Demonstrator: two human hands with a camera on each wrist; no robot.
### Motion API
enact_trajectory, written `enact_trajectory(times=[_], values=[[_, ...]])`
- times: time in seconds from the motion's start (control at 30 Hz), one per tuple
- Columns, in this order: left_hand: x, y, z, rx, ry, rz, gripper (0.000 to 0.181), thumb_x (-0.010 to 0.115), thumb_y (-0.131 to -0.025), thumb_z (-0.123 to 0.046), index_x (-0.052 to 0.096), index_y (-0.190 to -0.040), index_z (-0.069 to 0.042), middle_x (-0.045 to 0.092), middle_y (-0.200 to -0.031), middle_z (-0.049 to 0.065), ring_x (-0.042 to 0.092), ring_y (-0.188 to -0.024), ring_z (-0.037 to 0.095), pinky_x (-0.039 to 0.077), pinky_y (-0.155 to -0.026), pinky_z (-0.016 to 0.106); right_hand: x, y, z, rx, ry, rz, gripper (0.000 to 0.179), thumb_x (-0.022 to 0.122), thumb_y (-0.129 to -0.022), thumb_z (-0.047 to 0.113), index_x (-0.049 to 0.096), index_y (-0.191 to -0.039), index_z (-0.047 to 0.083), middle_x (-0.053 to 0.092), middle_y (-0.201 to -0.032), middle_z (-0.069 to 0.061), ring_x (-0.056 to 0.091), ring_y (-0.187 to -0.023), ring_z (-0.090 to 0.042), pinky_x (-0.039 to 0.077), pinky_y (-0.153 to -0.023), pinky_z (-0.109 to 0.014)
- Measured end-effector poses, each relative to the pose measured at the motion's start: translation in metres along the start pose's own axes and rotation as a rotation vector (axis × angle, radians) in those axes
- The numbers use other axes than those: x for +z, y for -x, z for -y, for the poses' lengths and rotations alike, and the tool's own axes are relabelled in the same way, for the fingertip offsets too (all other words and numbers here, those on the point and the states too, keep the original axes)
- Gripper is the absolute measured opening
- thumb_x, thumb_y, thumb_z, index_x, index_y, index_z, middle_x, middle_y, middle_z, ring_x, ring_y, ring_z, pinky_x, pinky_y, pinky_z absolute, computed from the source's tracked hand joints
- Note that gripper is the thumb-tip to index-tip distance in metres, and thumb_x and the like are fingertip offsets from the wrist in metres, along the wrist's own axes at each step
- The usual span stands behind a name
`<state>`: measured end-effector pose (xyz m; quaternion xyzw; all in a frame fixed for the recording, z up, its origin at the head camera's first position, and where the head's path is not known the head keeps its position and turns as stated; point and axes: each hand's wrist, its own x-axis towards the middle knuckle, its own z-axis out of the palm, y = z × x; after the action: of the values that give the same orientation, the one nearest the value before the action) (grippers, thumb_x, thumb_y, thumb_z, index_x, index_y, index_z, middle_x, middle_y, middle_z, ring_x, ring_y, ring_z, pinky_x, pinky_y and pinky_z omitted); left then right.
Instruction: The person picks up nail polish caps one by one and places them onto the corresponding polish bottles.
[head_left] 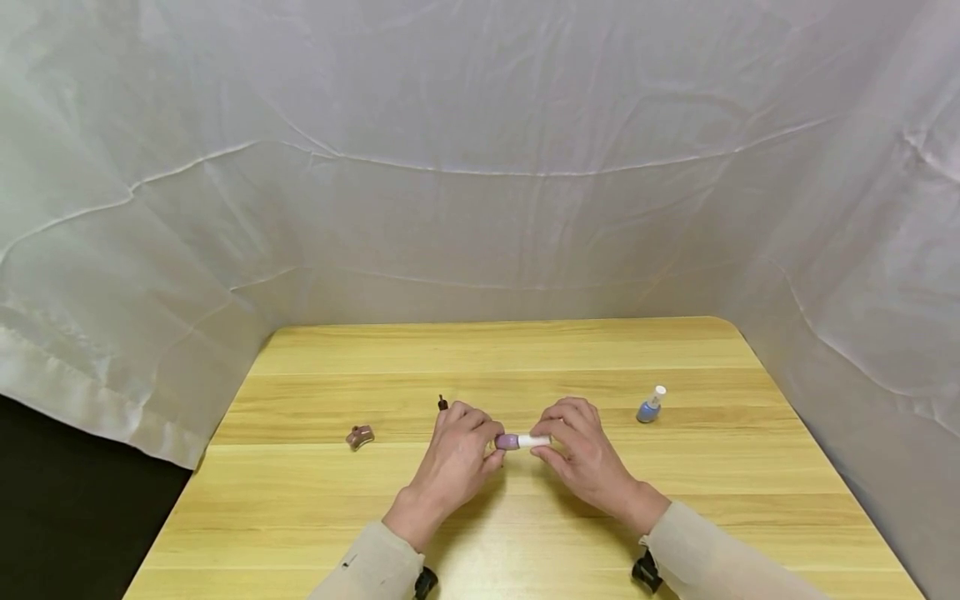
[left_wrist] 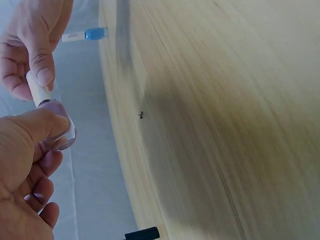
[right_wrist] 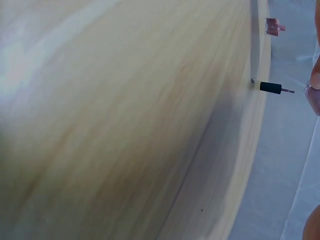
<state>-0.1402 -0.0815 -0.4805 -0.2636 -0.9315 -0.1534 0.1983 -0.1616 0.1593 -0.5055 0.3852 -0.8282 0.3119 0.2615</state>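
Observation:
Over the middle of the table, my left hand (head_left: pixel 456 457) grips a small purple nail polish bottle (head_left: pixel 507 442), held sideways. Its white cap (head_left: pixel 532 442) is pinched between the thumb and fingers of my right hand (head_left: pixel 587 457). In the left wrist view, the left thumb lies across the bottle (left_wrist: pixel 71 131) and the right fingers are on the cap (left_wrist: pixel 37 89), which sits at the bottle's neck. Just beyond my left hand stands a dark brush cap (head_left: pixel 442 404), its thin brush pointing up; the right wrist view shows this brush cap (right_wrist: pixel 271 88) whole.
A blue nail polish bottle (head_left: pixel 648 410) with a white cap stands upright to the right of my hands. On the left is a mauve star-shaped bottle (head_left: pixel 360 437). The wooden table (head_left: pixel 525 358) is bordered by pale hanging cloth (head_left: pixel 480 225) at the back and sides.

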Motion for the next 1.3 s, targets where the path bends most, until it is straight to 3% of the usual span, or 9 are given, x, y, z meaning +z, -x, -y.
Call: enact_trajectory(times=[0.23,0.67,1.0,1.3], values=[[0.0003,0.0006,-0.0001,-0.014,0.009,0.012,0.017,0.085,-0.092,-0.033,0.079,-0.102,-0.021,0.075,-0.105,-0.009,0.056,-0.102,0.015,0.044,-0.089,0.035,0.0034,0.0016,0.0014,0.047,-0.04,-0.018,0.03,0.089,-0.079,0.008,0.071,-0.102,0.013,0.065,-0.111,0.0,0.053,-0.115,-0.026,0.035,-0.106,-0.04],[0.0004,0.0014,-0.0018,-0.004,-0.004,0.002,0.016,0.085,-0.092,-0.032,0.079,-0.102,-0.021,0.075,-0.105,-0.009,0.057,-0.102,0.015,0.044,-0.089,0.035,0.0031,0.0039,0.0013,0.066,-0.057,-0.01,0.028,0.087,-0.081,0.013,0.069,-0.103,0.013,0.065,-0.109,0.001,0.053,-0.114,-0.024,0.034,-0.107,-0.039],[0.0002,0.0023,-0.0007,-0.04,0.033,0.015,0.016,0.085,-0.092,-0.033,0.079,-0.102,-0.021,0.075,-0.104,-0.01,0.057,-0.103,0.016,0.044,-0.09,0.036,0.0061,0.0062,0.0007,0.074,-0.062,-0.016,0.035,0.088,-0.08,0.007,0.069,-0.108,0.014,0.064,-0.116,0.001,0.05,-0.117,-0.023,0.038,-0.105,-0.035],[0.0035,0.0015,-0.0006,0.011,-0.1,0.004,0.015,0.083,-0.091,-0.033,0.076,-0.096,-0.022,0.074,-0.101,-0.009,0.057,-0.102,0.016,0.043,-0.093,0.037,0.0032,0.0032,0.0012,0.034,-0.019,0.009,0.023,0.085,-0.086,0.018,0.07,-0.103,0.015,0.064,-0.113,0.001,0.051,-0.118,-0.026,0.033,-0.107,-0.047]])
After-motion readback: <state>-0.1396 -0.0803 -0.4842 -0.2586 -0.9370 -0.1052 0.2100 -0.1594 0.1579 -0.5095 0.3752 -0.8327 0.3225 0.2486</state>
